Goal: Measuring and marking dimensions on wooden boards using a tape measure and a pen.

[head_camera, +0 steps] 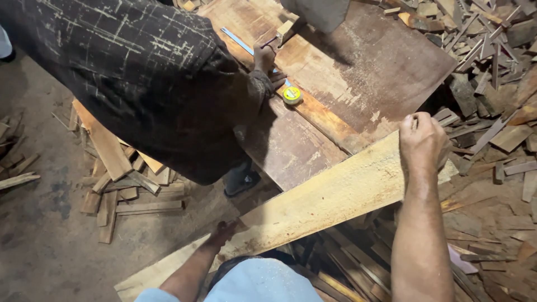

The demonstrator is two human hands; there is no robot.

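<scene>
A long pale wooden plank (pixel 313 204) runs diagonally from lower left to the right. My right hand (pixel 422 140) grips its upper right end. My left hand (pixel 222 232) holds its lower edge near the middle, fingers curled around the underside. Across from me a person in a dark patterned garment (pixel 145 78) bends over a large brown board (pixel 358 67). That person's hand (pixel 265 59) holds a pencil beside a stretched tape, whose yellow tape measure case (pixel 292 95) lies on a narrow brown strip.
Heaps of wood offcuts (pixel 492 78) cover the right side. More short planks (pixel 120 184) lie on the dirt floor at the left. Dark slats (pixel 347 263) are stacked under the pale plank near my legs.
</scene>
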